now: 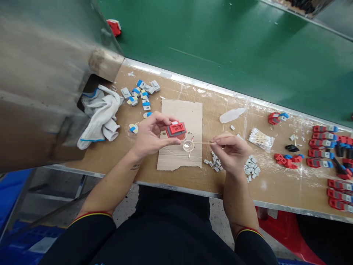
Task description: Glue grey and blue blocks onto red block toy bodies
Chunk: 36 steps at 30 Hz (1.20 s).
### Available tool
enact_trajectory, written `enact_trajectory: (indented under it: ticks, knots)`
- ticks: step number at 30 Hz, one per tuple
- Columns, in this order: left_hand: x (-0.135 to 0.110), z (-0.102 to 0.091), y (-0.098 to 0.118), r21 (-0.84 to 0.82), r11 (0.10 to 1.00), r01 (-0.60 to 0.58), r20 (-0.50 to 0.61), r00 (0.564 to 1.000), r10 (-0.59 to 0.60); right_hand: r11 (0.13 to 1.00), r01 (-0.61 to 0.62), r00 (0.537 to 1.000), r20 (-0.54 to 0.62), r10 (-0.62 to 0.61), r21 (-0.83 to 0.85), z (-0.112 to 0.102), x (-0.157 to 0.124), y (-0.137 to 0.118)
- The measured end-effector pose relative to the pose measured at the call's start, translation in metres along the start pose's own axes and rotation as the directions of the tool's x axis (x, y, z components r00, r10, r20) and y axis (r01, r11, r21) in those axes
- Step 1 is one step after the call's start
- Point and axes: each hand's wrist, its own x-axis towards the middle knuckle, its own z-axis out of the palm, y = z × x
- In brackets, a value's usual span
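The left hand (pixel 150 134) holds a red-and-grey part (pixel 175 129) just above the cardboard (pixel 182 110) on the desk (pixel 138 162), fingers pinched on its edges. The right hand (pixel 230 151) pinches the far end of a swab (pixel 202 142), whose tip sits in a small clear dish (pixel 188 145) just below the part. It looks like the dipping step. Going from dish to part would call for a short, steady lift that doesn't tip the dish.

Factory workbench (pixel 275 191) beside conveyor belt (pixel 220 48)
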Motion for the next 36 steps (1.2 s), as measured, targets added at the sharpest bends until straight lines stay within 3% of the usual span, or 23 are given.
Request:
enact_trajectory:
  ticks: [3, 6, 12, 36]
  knots:
    - [-0.004, 0.005, 0.000, 0.052, 0.998, -0.028, 0.061, 0.998, 0.025, 0.992, -0.011, 0.984, -0.173, 0.033, 0.127, 0.001, -0.002, -0.001]
    - [-0.006, 0.010, 0.003, 0.088, 0.992, -0.093, 0.165, 0.983, 0.078, 0.977, -0.020, 0.969, -0.238, 0.072, 0.214, 0.006, -0.004, -0.002]
    - [-0.007, 0.017, 0.005, 0.094, 0.978, -0.187, 0.265, 0.951, 0.157, 0.968, -0.025, 0.975, -0.209, 0.078, 0.249, 0.014, -0.006, -0.005]
    - [-0.011, 0.020, 0.001, 0.037, 0.988, -0.147, 0.262, 0.956, 0.132, 0.991, -0.005, 0.981, -0.191, 0.031, 0.132, 0.021, -0.007, -0.008]
